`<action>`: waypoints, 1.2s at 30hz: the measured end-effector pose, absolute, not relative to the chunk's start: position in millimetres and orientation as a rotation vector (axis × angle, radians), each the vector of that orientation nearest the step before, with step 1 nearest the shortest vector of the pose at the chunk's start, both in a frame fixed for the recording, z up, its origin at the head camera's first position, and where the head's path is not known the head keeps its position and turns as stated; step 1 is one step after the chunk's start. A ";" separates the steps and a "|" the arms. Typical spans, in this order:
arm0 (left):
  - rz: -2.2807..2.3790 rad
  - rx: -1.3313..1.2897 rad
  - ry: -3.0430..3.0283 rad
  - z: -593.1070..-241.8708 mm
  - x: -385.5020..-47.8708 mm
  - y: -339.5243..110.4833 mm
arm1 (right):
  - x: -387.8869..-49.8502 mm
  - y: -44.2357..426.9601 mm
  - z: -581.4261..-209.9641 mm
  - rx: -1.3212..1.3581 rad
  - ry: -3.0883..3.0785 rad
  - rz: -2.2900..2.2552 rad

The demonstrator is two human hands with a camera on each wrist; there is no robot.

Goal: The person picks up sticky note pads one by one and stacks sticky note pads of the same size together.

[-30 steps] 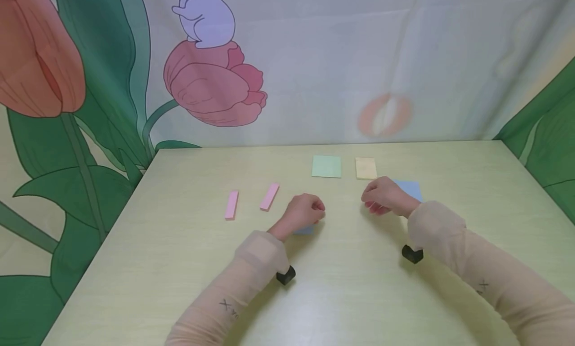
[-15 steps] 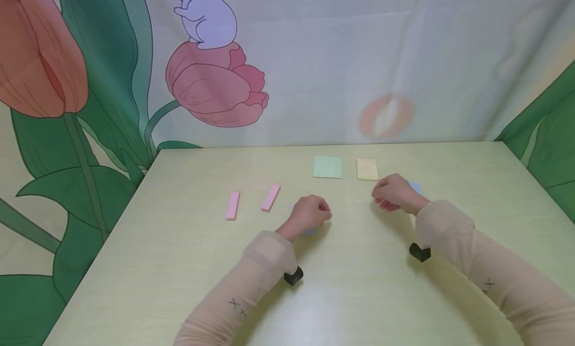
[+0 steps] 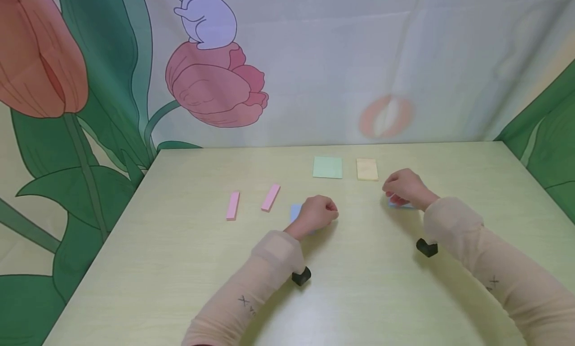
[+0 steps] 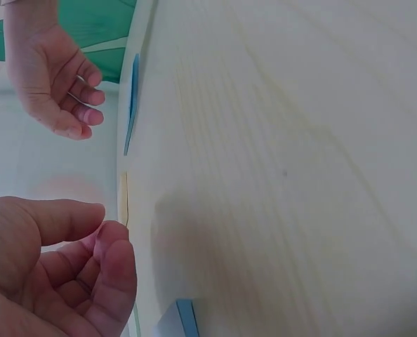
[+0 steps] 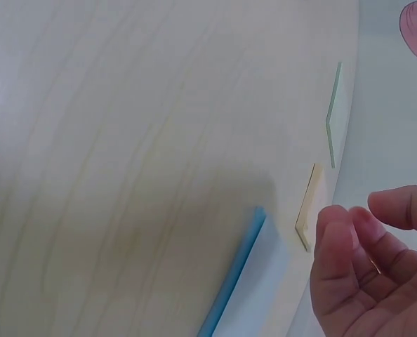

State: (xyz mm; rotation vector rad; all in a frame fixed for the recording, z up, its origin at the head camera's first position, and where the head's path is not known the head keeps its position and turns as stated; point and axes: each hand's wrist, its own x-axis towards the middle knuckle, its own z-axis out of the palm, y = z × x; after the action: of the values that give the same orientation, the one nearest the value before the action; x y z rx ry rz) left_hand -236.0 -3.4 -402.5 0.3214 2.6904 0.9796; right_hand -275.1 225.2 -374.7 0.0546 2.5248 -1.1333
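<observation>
My left hand (image 3: 316, 213) hovers above a blue sticky-note pad (image 3: 295, 211) and hides most of it. In the left wrist view, the fingers of that left hand (image 4: 68, 274) are loosely curled with nothing between them. Farther right, my right hand (image 3: 406, 187) hangs over a second blue sticky-note pad (image 3: 402, 204), covering much of its surface. The right wrist view has this blue pad (image 5: 254, 281) lying on the table, apart from the right hand (image 5: 366, 270), whose fingers bend loosely around nothing.
A green sticky-note pad (image 3: 327, 167) and a pale yellow one (image 3: 367, 170) lie toward the back of the table (image 3: 179, 266). Two narrow pink pads (image 3: 232, 205) lie to the left. Behind the table hangs a printed curtain (image 3: 314, 76).
Both hands have drifted right, the right one also slightly away from me. More of the left blue pad shows beside the left hand. The pads appear to stay in place.
</observation>
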 end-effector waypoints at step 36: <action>1.071 0.482 2.643 -418.5 -240.3 35.7 | -283.7 259.4 -386.7 0.278 2.773 -0.981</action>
State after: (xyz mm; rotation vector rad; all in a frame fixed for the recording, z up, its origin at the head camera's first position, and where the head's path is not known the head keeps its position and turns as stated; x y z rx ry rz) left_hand -240.3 35.7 -418.5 0.4823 2.6433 1.0706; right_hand -283.7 259.4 -386.7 0.2779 2.7726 -0.9810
